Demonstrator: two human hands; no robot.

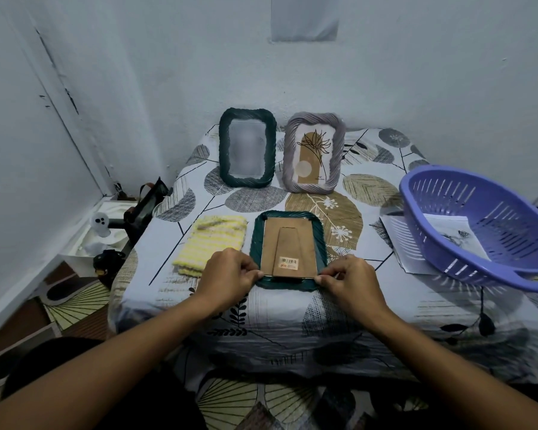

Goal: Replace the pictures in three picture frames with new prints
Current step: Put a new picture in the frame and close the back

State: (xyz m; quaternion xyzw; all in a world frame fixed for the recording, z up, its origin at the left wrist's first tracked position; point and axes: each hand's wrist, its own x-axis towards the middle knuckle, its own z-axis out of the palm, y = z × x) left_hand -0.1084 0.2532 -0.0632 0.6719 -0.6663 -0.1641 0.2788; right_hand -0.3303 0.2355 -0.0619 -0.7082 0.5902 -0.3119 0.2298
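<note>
A dark green frame [288, 219] lies face down on the table in front of me, its brown cardboard back [288, 246] with a barcode sticker facing up. My left hand [230, 274] pinches the back's near left corner and my right hand [348, 279] pinches its near right corner. Behind it stand two upright frames: a dark green frame [247, 117] with a blurred picture and a grey-lilac frame [313, 119] holding a plant print. Loose printed sheets [395, 240] lie at the right, partly under and inside a basket.
A purple slotted basket [448, 252] stands tilted at the table's right edge. A folded yellow-white cloth [212, 240] lies left of the flat frame. The table wears a leaf-patterned cloth [292, 308]. Clutter and a white tray [106, 218] sit on the floor at the left, by the wall.
</note>
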